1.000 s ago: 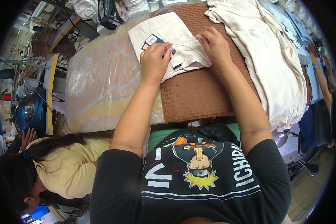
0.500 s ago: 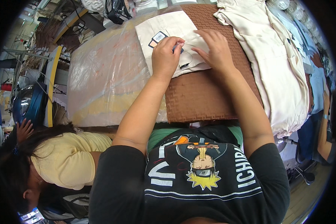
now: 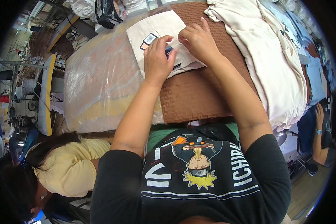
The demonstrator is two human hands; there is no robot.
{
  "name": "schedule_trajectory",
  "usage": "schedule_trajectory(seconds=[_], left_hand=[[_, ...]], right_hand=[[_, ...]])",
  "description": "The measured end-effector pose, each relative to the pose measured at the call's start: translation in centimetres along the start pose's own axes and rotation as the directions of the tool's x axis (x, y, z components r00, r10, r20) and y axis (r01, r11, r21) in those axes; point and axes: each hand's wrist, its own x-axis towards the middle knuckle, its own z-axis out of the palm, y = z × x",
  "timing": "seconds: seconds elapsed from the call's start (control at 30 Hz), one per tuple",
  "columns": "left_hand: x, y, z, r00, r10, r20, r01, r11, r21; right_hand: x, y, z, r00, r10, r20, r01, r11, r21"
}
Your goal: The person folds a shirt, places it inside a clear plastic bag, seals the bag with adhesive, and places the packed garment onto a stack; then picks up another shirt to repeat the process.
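Note:
On the table lies a folded cream garment with a white, dark-edged label tag near its left side. My left hand rests over the garment, thumb and fingers curved and apart. Between them a dark blue tag shows, partly covered. My right hand is over the garment's right edge, thumb and fingertips pinched together and one finger raised. Whatever is in that pinch is too small to make out. A small black piece lies by the garment's near edge, beside my left wrist.
Brown textured matting covers the table's middle, with clear plastic sheeting to its left. A heap of cream garments hangs over the right side. Close at left sits a person in a yellow shirt; another person's arm shows far right.
My right hand has moved slightly left and away from me, its fingers closing into a pinch. My left hand's fingers have spread from a pinch, uncovering more of the blue tag.

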Motion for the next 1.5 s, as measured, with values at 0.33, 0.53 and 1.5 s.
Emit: schedule_trajectory(seconds=[0.33, 0.53, 1.5], left_hand=[[-1.6, -1.3, -1.6, 0.998, 0.022, 0.060, -0.025, 0.998, 0.058], [-1.1, -1.0, -1.4, 0.991, 0.060, 0.123, -0.056, 0.998, -0.043], [-3.6, 5.0, -4.9, 0.951, 0.178, 0.251, -0.144, 0.978, -0.148]], right_hand=[[-10.3, -7.4, -4.9, 0.435, 0.453, 0.778, -0.702, -0.371, 0.608], [-6.8, -10.6, 0.5, 0.422, 0.444, 0.791, -0.504, -0.611, 0.611], [-7.6, -10.8, 1.5, 0.346, 0.688, 0.638, -0.517, -0.428, 0.741]])
